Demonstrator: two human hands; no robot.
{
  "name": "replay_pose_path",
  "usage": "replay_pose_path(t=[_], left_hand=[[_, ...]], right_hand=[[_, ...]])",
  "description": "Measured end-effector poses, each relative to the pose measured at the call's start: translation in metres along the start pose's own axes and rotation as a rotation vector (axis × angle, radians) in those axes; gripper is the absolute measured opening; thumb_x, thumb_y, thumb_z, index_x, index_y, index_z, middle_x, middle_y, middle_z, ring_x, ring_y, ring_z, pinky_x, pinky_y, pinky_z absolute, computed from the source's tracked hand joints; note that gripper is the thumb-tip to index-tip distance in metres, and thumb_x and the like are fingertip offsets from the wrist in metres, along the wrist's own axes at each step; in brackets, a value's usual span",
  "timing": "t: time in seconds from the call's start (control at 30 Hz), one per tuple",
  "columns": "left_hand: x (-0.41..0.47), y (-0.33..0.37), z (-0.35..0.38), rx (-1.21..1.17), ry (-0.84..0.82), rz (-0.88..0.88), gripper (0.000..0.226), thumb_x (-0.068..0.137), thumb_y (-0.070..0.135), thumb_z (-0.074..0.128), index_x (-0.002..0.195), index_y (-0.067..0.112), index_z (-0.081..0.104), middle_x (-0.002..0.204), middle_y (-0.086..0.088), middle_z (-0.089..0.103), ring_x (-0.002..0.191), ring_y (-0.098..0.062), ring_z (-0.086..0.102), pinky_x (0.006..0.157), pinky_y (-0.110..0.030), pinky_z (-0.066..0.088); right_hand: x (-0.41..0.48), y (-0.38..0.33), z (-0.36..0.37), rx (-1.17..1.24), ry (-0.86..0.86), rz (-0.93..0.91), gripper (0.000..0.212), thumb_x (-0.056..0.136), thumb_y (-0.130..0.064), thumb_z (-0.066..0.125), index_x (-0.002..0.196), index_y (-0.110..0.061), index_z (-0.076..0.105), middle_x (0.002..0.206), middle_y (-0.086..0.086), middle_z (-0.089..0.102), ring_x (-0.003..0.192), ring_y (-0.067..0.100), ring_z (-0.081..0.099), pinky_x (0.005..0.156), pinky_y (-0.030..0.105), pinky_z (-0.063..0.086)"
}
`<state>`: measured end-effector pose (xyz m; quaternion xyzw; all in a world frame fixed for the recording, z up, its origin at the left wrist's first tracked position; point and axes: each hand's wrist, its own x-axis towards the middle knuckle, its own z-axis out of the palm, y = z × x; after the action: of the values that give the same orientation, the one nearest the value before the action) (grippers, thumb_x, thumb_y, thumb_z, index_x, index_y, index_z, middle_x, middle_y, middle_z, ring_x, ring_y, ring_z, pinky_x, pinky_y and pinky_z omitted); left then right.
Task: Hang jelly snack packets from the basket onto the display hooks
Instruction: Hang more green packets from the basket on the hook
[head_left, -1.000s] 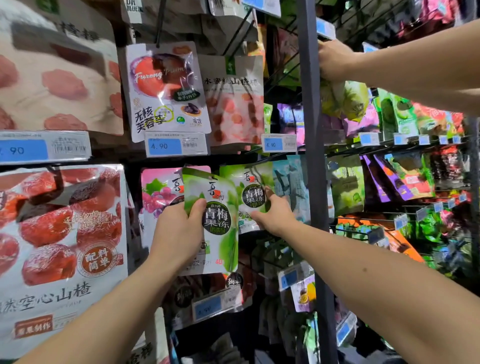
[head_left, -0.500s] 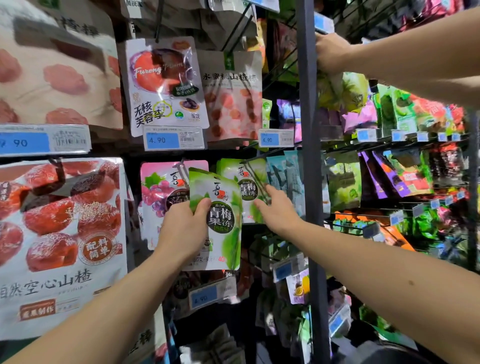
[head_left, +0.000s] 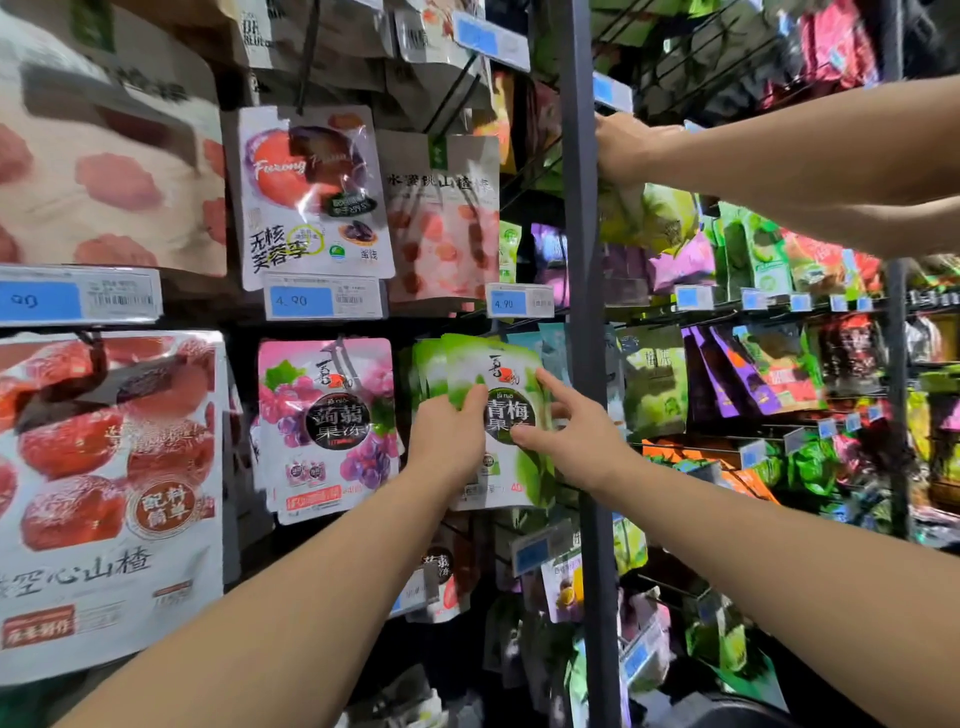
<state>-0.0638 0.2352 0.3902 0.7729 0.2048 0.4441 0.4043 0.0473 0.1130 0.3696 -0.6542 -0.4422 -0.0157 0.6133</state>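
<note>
Left hand (head_left: 448, 441) grips green packet (head_left: 496, 364) — right hand (head_left: 574, 441) touching.

We reach both bare arms forward and up, the forearms rising from the lower corners and drawing together at the wrists. Our left hand (head_left: 448, 441) shows its back, the thumb laid over the front of the green packet (head_left: 493, 364) and the fingers wrapped out of sight behind its left edge. Our right hand (head_left: 574, 439) sits just beside it. Its index finger is straight and points up-left along the packet's face, thumb flat lower down; the other fingers are mostly hidden.
</note>
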Motion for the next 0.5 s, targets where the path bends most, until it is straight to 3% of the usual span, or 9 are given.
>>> replay_pose_path(t=[0.07, 0.13, 0.2, 0.27, 0.37, 0.5], left_hand=[[0.003, 0.003, 0.002, -0.014, 0.008, -0.006, 0.045, 0.097, 0.045, 0.056, 0.12, 0.006, 0.065, 0.111, -0.005, 0.069, 0.099, -0.025, 0.066, 0.081, -0.032, 0.046], [0.002, 0.007, 0.001, -0.011, 0.031, 0.016, 0.052, 0.095, 0.032, 0.061, 0.14, 0.011, 0.045, 0.121, -0.004, 0.063, 0.092, -0.014, 0.065, 0.082, -0.031, 0.047], [0.005, 0.005, 0.001, -0.035, 0.026, 0.076, 0.063, 0.091, 0.021, 0.062, 0.146, 0.022, 0.031, 0.129, -0.006, 0.061, 0.091, -0.018, 0.068, 0.086, -0.04, 0.055], [0.009, 0.002, 0.001, 0.0, 0.035, 0.165, 0.073, 0.089, 0.019, 0.06, 0.149, 0.035, 0.022, 0.138, -0.003, 0.057, 0.103, -0.027, 0.068, 0.092, -0.048, 0.056], [0.013, 0.001, 0.001, 0.089, 0.048, 0.296, 0.077, 0.091, 0.017, 0.059, 0.153, 0.042, 0.022, 0.145, 0.004, 0.054, 0.121, -0.022, 0.06, 0.1, -0.045, 0.051], [0.019, -0.003, 0.002, 0.203, 0.045, 0.339, 0.068, 0.092, 0.01, 0.06, 0.154, 0.027, 0.038, 0.151, 0.004, 0.046, 0.133, -0.016, 0.05, 0.105, -0.029, 0.039]], right_hand=[[0.003, -0.001, -0.003, -0.016, 0.055, -0.034, 0.086, 0.088, -0.019, 0.08, 0.158, -0.034, 0.034, 0.132, -0.002, 0.051, 0.125, 0.022, 0.059, 0.092, 0.027, 0.054], [0.006, -0.005, -0.006, -0.065, 0.096, -0.07, 0.083, 0.09, -0.017, 0.078, 0.159, -0.03, 0.032, 0.137, -0.002, 0.051, 0.129, 0.014, 0.053, 0.095, 0.022, 0.046], [0.011, -0.006, -0.008, -0.086, 0.117, -0.083, 0.083, 0.091, -0.016, 0.076, 0.16, -0.029, 0.031, 0.151, 0.0, 0.047, 0.132, 0.007, 0.045, 0.102, 0.022, 0.04], [0.017, -0.006, -0.008, -0.096, 0.134, -0.083, 0.083, 0.091, -0.016, 0.076, 0.16, -0.028, 0.03, 0.157, 0.001, 0.044, 0.138, 0.009, 0.041, 0.111, 0.028, 0.039], [0.028, -0.005, -0.006, -0.113, 0.149, -0.065, 0.084, 0.09, -0.017, 0.077, 0.16, -0.028, 0.031, 0.156, 0.001, 0.045, 0.142, 0.016, 0.044, 0.115, 0.038, 0.041], [0.04, -0.002, -0.004, -0.12, 0.132, -0.038, 0.086, 0.088, -0.014, 0.077, 0.16, -0.028, 0.031, 0.152, 0.0, 0.05, 0.128, 0.019, 0.058, 0.106, 0.041, 0.052]])
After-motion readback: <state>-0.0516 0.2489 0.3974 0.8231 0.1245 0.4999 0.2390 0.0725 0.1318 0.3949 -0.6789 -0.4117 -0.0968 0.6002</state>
